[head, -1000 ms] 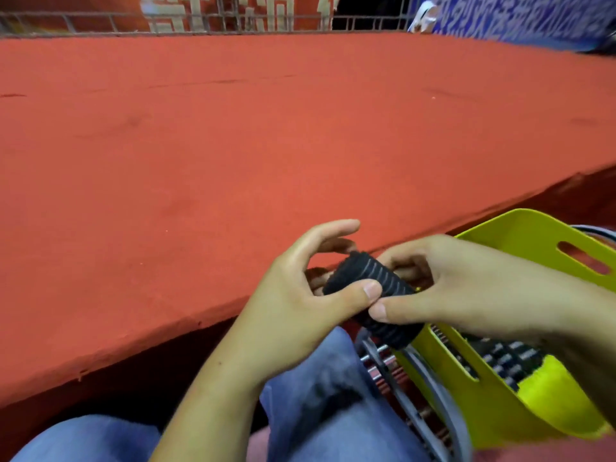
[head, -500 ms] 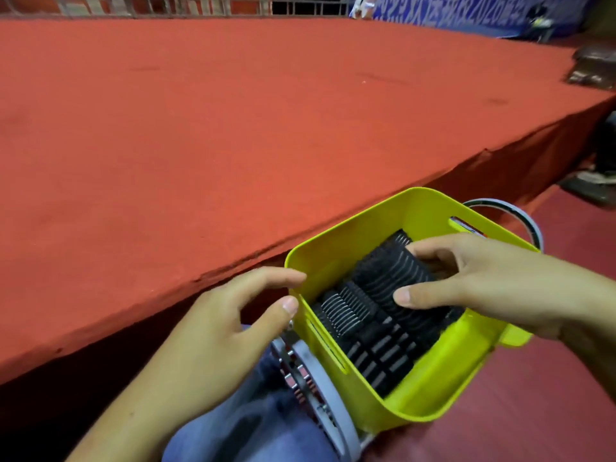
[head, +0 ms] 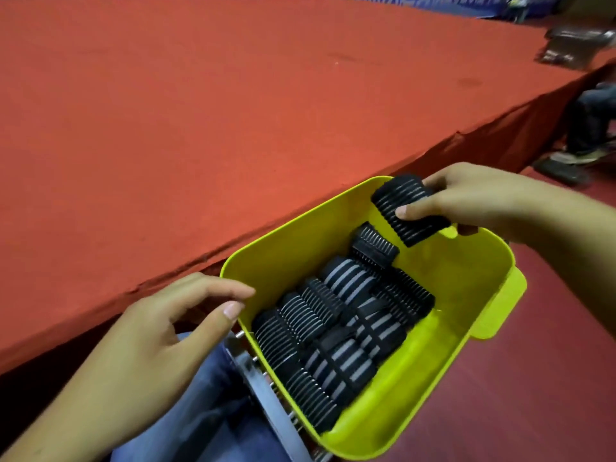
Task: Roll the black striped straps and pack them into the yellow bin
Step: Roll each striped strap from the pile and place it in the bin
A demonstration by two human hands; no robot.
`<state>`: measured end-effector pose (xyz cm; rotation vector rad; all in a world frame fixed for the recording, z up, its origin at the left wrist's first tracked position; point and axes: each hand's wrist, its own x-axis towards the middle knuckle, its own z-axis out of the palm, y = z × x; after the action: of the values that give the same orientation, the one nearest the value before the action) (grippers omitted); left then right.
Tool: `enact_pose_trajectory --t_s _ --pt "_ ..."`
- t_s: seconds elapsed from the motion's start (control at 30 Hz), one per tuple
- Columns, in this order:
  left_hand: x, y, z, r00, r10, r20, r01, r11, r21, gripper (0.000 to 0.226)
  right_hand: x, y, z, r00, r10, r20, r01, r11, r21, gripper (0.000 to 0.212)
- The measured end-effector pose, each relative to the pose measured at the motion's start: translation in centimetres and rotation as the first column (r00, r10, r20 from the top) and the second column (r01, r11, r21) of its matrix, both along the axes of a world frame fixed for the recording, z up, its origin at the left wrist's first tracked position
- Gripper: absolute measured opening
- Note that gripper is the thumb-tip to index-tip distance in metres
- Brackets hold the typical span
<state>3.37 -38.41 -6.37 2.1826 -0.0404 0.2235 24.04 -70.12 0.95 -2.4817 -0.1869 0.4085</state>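
Head view: vs. 0.5 s ago, rolled strap (head: pixel 408 208) is shifted to far corner of yellow bin (head: pixel 466 278), pinched by R hand (head: pixel 483 198), not yet seated. L hand (head: pixel 160 331) is held relaxed, empty, beside near rim. Packed rolls (head: pixel 333 328) lie below; placement is judged imminent.

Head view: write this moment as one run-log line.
right hand: grips rolled strap over yellow bin; left hand: open near bin rim; packed rolls: inside bin
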Motion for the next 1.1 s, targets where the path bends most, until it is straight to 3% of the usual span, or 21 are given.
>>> enact_pose_trajectory --t_s 0.13,0.27,0.33,0.43,0.5,0.6,0.7,0.93,1.1 --pt "0.0 0.1 -0.4 1.000 -0.003 0.014 0.002 1.000 0.006 0.024 2.9 3.1 -2.0 0.999 0.031 -0.022 -0.035 0.978 -0.203 0.046" --pt "0.2 -0.2 -0.4 1.000 -0.001 0.025 0.001 1.000 -0.006 0.018 4.1 6.4 -5.0 0.992 0.122 -0.044 -0.127 0.856 -0.502 0.048" --pt "0.3 -0.4 -0.3 1.000 -0.005 0.024 0.005 1.000 -0.021 0.012 4.4 7.4 -6.3 0.989 0.133 -0.060 -0.143 0.818 -0.557 0.050" --pt "0.3 -0.1 -0.4 1.000 -0.016 0.026 0.016 1.000 0.000 0.023 4.4 7.8 -7.8 0.990 0.092 -0.110 -0.138 0.823 -0.550 0.060" --pt "0.3 -0.1 -0.3 1.000 -0.011 0.017 0.011 1.000 -0.013 0.018 4.3 7.7 -8.6 0.990 0.079 -0.116 -0.129 0.834 -0.536 0.063" --pt "0.2 -0.2 -0.2 1.000 -0.009 0.028 0.009 1.000 0.008 0.023 4.1 7.7 -9.7 0.992 0.094 -0.085 -0.125 0.844 -0.522 0.057" --pt "0.4 -0.2 -0.3 1.000 -0.002 0.012 0.002 1.000 0.004 0.013 4.1 7.8 -9.9 0.992 0.109 -0.062 -0.126 0.837 -0.532 0.058" --pt "0.4 -0.3 -0.3 1.000 -0.017 0.006 0.017 1.000 0.015 0.017 4.1 8.0 -9.4 0.983 0.143 -0.117 -0.184 0.808 -0.560 0.036" --pt "0.4 -0.2 -0.4 0.999 -0.031 0.009 0.031 0.999 0.008 0.028 3.6 8.2 -9.8 0.983 0.169 -0.065 -0.175 0.803 -0.570 0.045"
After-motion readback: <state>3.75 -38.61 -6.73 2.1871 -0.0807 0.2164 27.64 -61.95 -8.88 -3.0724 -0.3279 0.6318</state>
